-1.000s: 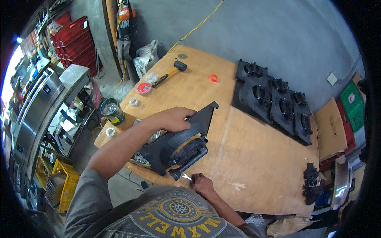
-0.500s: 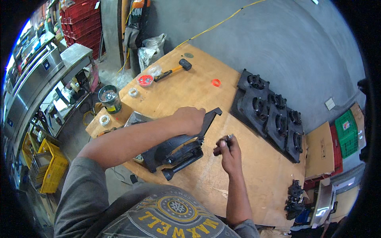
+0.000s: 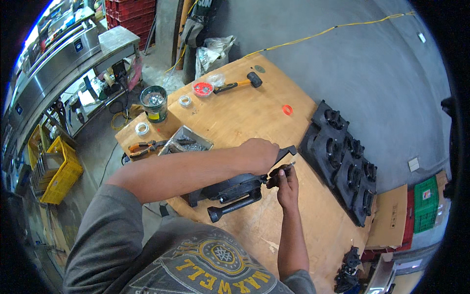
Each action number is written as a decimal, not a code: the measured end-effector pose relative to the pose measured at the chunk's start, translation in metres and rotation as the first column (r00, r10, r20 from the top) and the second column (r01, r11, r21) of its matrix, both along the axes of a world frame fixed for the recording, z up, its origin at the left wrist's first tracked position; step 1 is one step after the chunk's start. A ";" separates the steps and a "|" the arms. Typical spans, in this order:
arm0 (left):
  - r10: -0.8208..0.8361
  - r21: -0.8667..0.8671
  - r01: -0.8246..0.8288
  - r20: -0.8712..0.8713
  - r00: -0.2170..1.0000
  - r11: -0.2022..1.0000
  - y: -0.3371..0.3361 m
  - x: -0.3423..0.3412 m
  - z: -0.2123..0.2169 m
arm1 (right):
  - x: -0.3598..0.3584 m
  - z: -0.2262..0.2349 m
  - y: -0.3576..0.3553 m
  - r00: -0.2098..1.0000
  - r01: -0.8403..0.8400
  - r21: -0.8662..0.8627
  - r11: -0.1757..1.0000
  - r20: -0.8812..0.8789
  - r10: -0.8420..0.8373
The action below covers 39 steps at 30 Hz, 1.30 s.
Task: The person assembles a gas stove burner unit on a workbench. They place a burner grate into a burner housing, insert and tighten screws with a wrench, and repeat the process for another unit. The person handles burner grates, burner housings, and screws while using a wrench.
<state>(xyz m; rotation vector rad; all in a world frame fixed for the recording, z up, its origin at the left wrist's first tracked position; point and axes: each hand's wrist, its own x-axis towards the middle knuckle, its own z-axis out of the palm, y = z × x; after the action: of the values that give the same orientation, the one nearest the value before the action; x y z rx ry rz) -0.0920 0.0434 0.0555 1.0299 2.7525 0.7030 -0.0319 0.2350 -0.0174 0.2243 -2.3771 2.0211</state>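
In front of me on the wooden table lies a black metal burner assembly (image 3: 229, 188), with a thick tube along its near side and a flat bar reaching out at the far right. My left hand (image 3: 259, 154) is curled over the far side of it, closed on the frame; its fingertips are hidden. My right hand (image 3: 288, 186) pinches a small dark fitting (image 3: 274, 179) with a bright metal tip, close against the right end of the burner. My left forearm covers part of the assembly.
Behind my forearm stand a tray of small metal parts (image 3: 193, 139) and orange-handled pliers (image 3: 142, 148). Farther off are a cup of hardware (image 3: 154, 100), tape rolls, a red-rimmed tub (image 3: 202, 88) and a mallet (image 3: 240, 84). Black burner plates (image 3: 338, 159) lie along the right edge.
My right hand has brought the dark fitting up to the burner's right end; before, it was apart from it. My left hand stays on the frame. The whole view has shifted.
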 end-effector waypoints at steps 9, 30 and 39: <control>-0.015 -0.033 0.017 0.048 0.999 0.999 -0.003 0.001 0.012 | -0.005 -0.047 0.020 0.883 0.424 -0.571 0.703 0.434 -0.181; 0.030 -0.068 -0.029 0.023 0.999 0.997 -0.006 -0.002 0.014 | 0.034 0.020 -0.023 0.978 0.182 0.415 0.891 -0.175 -0.118; 0.011 -0.005 -0.011 0.008 1.000 1.000 -0.006 -0.004 0.003 | 0.019 0.003 -0.017 0.972 0.208 0.138 0.968 -0.136 -0.189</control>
<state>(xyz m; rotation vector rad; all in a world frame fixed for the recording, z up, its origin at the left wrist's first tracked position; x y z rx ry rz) -0.0959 0.0377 0.0582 1.0100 2.7532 0.7007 -0.0131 0.2184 -0.0142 0.1027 -2.3720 1.6935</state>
